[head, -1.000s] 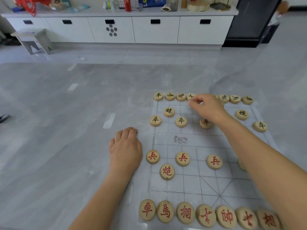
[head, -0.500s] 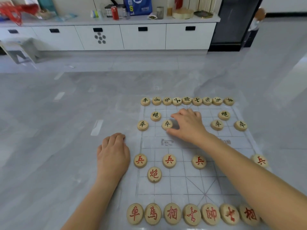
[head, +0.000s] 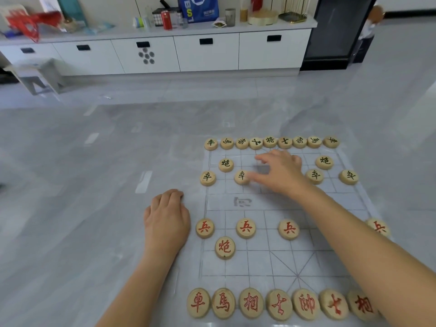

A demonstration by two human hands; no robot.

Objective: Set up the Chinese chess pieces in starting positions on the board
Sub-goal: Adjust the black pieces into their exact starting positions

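The translucent board sheet lies on the grey floor. Black pieces line its far edge, with black cannons and black soldiers in front of them. Red soldiers, a red cannon and the red back row fill the near side. My right hand hovers low over the black soldiers' row, fingers spread, thumb tip against a black soldier. My left hand rests palm down beside the board's left edge, holding nothing.
A long white cabinet with cans, a blue bag and jars on top runs along the back wall. A grey stool stands at the back left and a black appliance at the back right. My right forearm covers the board's near right part.
My right hand drew back from the far black row to the black soldiers' row and opened its fingers. The left hand stayed put. The view tilted slightly.
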